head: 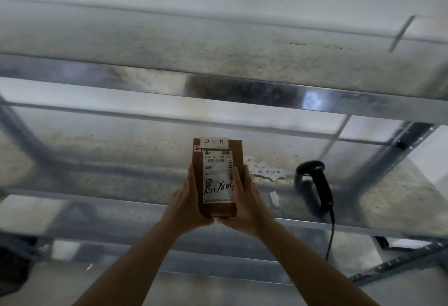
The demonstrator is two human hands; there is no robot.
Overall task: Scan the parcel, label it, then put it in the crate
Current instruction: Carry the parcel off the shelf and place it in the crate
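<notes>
Both bare forearms reach in from the bottom edge and meet at a brown cardboard parcel [218,177], held up in front of a metal shelf [266,92]. Its long axis runs straight away from the person, far end up in the frame. The left hand [185,205] clamps the left long side and the right hand [244,205] the right, fingers lying flat along the edges, heels of the palms nearly meeting under the near end.

Above the grip, a white sticker [214,142] at the far end reads "退回件", with a small handwritten tag beside it (perhaps "2-T"). Between the two hands sits the shipping label [218,177], printed "516 K20-00 090" over a barcode and hand-marked "思 17805"; finer print is unreadable.

Right of the grip, loose label slips [269,172] lie on the shelf, one reading "退回件". Farther right stands a black corded barcode scanner [315,184].
</notes>
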